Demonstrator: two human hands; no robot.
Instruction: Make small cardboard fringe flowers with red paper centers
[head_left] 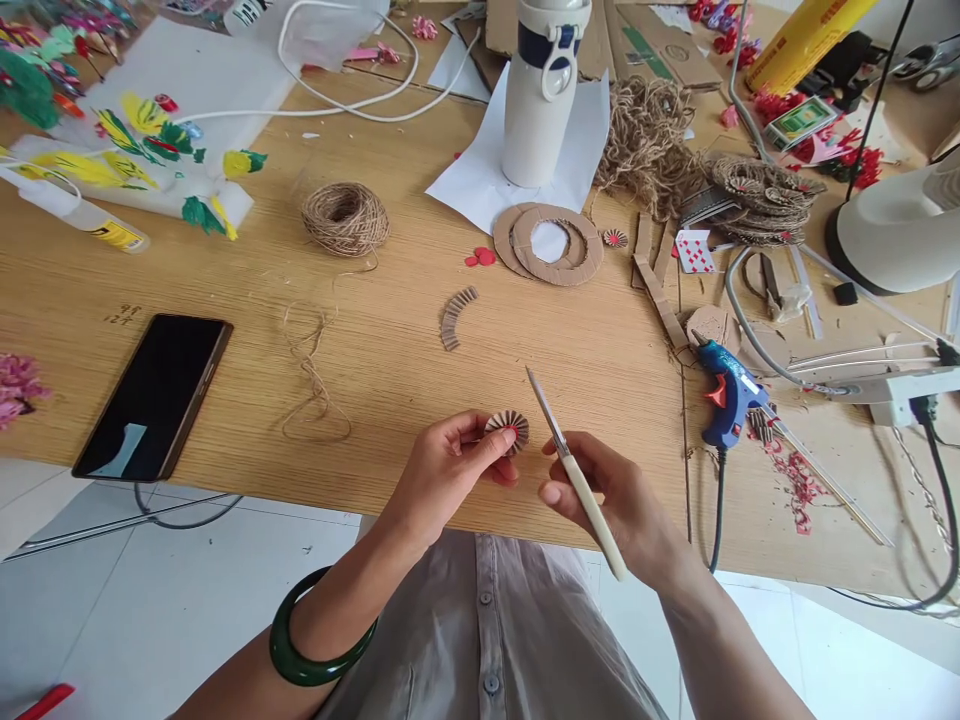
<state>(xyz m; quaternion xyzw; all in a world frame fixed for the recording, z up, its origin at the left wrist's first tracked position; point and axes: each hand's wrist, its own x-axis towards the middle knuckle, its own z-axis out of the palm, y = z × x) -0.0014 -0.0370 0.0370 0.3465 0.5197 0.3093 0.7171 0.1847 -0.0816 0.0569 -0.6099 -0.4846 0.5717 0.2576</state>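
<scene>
**Q.** What does your left hand hold?

**A.** Your left hand (448,475) is closed in a pinch. Its thumb and fingers grip a small round rosette of pleated brown corrugated cardboard with a red centre (507,431). The rosette is held in the air over the front edge of the oak-coloured wooden bench (600,420).

**Q.** State the right hand.

**A.** Your right hand (611,505) is curled closed around a slim cream-handled tool with a narrow pointed steel blade (583,495). The blade angles up and away from you. It is near the rosette, to its right, and does not touch it.

**Q.** What lies directly ahead on the bench?

**A.** Nearest is a curved strip of pleated brown corrugated cardboard (459,318). Beyond it lies a flat brown cardboard ring (547,245), beside a white-and-navy insulated bottle (541,100) standing upright on white paper.

**Q.** And to either side?

**A.** To your right, a blue hot-glue gun with an orange trigger (731,395) lies on its side. To your left are a ball of brown jute twine (345,220), a loose strand of the same twine (311,375) and a black smartphone (154,397). A green bangle (319,630) circles your left forearm.
</scene>
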